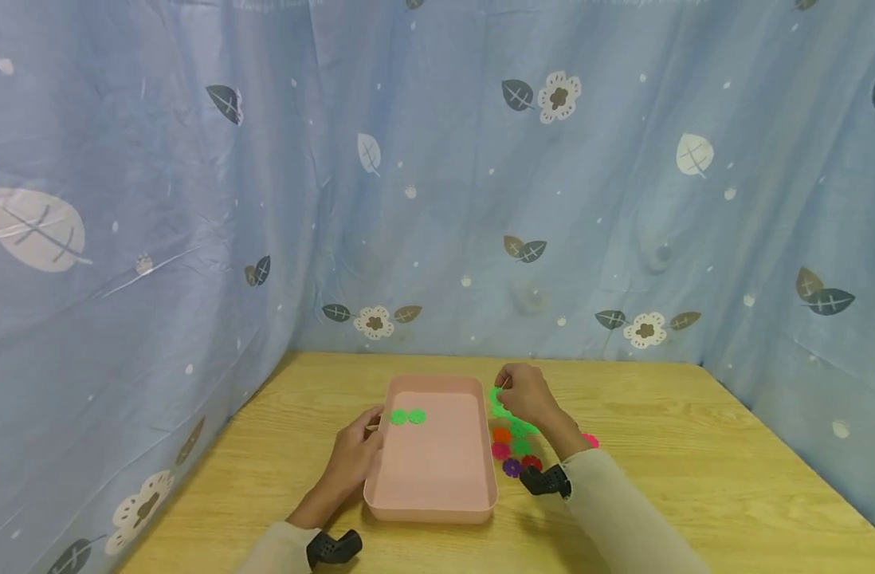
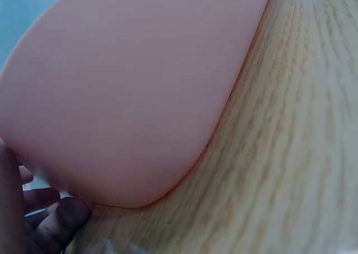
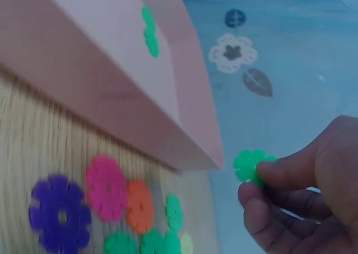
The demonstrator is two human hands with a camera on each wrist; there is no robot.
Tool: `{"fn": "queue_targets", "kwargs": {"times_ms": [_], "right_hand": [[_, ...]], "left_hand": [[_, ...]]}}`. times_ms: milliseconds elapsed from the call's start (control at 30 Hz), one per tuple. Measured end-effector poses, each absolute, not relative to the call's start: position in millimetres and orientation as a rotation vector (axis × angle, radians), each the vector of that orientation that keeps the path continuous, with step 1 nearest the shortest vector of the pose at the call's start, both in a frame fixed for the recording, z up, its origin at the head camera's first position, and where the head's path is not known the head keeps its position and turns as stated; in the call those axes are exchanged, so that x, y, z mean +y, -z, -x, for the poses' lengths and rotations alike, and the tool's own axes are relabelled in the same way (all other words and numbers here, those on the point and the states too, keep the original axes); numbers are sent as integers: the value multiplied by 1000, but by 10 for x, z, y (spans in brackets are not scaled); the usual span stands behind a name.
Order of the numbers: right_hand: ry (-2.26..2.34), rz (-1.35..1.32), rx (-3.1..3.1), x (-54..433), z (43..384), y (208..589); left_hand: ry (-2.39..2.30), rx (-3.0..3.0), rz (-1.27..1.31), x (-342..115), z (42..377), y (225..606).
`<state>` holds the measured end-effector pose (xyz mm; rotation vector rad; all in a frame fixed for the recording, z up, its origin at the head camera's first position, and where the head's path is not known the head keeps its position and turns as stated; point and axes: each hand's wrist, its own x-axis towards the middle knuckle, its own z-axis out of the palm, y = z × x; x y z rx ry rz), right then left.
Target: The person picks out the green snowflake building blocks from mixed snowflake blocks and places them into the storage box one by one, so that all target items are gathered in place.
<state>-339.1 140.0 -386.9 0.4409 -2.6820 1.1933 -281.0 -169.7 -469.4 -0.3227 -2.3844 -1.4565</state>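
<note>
A pink tray point(image 1: 430, 514) stands on the wooden table, its outer wall point(image 2: 140, 97) filling much of the left wrist view. Inside lie two green flower-shaped discs point(image 1: 407, 417), side by side near the far left. My left hand point(image 1: 355, 454) holds the tray by its left side; in the left wrist view the fingers point(image 2: 59, 217) are low against the wall. Off the tray's far right corner, my right hand point(image 1: 529, 396) pinches a green flower-shaped disc point(image 3: 250, 165) between thumb and fingers, above the loose pieces.
Right of the tray lie loose flower discs: purple point(image 3: 60, 215), pink point(image 3: 106, 187), orange point(image 3: 140, 206), red point(image 1: 531, 462) and several green ones point(image 3: 173, 212). Some are hidden under the right forearm. A blue patterned curtain point(image 1: 437, 175) hangs behind and beside the table point(image 1: 696, 462).
</note>
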Motion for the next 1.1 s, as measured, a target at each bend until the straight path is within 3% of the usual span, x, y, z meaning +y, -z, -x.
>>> {"fn": "queue_targets", "kwargs": {"times_ms": [633, 1100], "right_hand": [[-1144, -397, -2817, 630, 3548, 3893], [-617, -486, -2782, 391, 3547, 4139]], "left_hand": [[1439, -2369, 363, -1625, 2843, 4709], [1431, -2361, 320, -1649, 2792, 4706]]}}
